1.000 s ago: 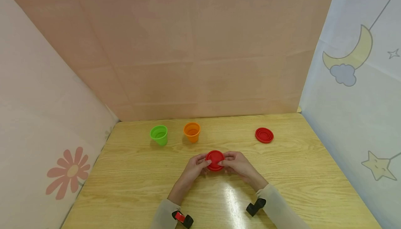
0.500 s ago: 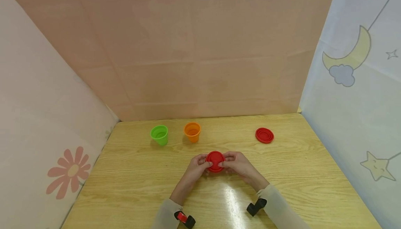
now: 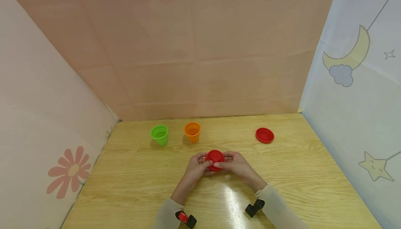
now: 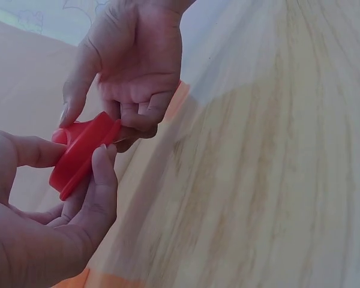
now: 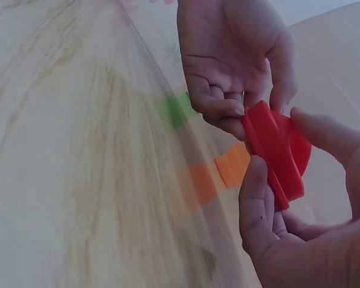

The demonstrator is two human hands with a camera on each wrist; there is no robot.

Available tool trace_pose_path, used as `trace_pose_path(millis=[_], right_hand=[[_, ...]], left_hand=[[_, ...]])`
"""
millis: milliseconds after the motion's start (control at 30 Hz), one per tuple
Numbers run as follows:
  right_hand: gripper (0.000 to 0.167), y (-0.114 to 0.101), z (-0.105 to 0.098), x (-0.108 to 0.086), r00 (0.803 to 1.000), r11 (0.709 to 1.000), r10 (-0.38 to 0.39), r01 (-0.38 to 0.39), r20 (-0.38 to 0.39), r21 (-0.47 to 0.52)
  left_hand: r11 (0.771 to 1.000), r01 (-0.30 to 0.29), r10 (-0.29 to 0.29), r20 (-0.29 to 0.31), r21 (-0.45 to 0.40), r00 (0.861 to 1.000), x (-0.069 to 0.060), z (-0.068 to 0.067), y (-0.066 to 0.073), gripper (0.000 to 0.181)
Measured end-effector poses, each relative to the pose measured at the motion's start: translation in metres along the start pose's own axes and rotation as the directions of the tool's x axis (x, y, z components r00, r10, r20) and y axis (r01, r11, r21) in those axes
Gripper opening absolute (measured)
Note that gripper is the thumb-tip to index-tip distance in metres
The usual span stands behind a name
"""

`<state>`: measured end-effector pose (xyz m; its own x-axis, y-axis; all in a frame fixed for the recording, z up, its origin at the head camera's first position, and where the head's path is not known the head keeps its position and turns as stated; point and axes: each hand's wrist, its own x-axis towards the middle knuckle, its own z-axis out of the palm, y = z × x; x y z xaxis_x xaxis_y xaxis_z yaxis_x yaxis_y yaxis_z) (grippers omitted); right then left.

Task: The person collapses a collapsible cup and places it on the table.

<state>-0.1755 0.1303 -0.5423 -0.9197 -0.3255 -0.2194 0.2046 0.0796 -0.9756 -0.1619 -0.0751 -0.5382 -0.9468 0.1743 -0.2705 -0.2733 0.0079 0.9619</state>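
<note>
Left hand and right hand pinch a red collapsible cup in from the worktop's far edge, thumbs on its face, curled fingers behind, seemingly to brace its rim against the thumbs. Wrist views show its thumb-side bulge; head view alone shows a flattened red cup toward the far right corner.

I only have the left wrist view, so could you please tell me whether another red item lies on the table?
Observer: Yes, besides the held red piece, the head view shows a flat, ringed red disc on the table, beyond and to the right of the right hand.
Operator: Thank you; is anything standing farther left?
Observer: A green cup stands left of the orange cup, with a gap between them.
Operator: Which way do their openings face, please?
Observer: Both face upward.
</note>
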Motion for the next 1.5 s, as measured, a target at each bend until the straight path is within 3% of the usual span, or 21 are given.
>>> trace_pose_path(millis=[133,533,867,1167,1500], right_hand=[[0.057,0.0003,0.0027,0.0008,1.000,1.000,0.004,-0.004,-0.024,0.016],[0.054,-0.0021,0.0072,0.0041,0.993,0.996,0.027,-0.036,-0.118,-0.077],[0.050,-0.0018,0.0066,0.0047,0.993,0.997,0.037,-0.044,-0.113,-0.060],[0.050,-0.0049,0.0016,0.0053,0.996,0.997,0.033,-0.038,-0.079,-0.067],[0.045,-0.0004,0.0012,0.0052,0.998,0.999,0.047,-0.048,-0.035,-0.007]], left_hand=[[1.000,-0.008,0.008,-0.003,-0.001,1.000,-0.0013,0.0025,0.0003,0.045],[0.998,-0.041,0.042,-0.029,0.041,0.999,-0.0009,0.0051,-0.0014,0.046],[0.999,-0.040,0.040,-0.004,0.019,0.999,0.0000,0.0030,-0.0009,0.044],[0.998,-0.012,0.013,0.027,-0.055,1.000,0.0027,-0.0009,0.0014,0.042],[1.000,0.006,-0.006,0.006,-0.001,1.000,0.0034,-0.0031,0.0007,0.046]])
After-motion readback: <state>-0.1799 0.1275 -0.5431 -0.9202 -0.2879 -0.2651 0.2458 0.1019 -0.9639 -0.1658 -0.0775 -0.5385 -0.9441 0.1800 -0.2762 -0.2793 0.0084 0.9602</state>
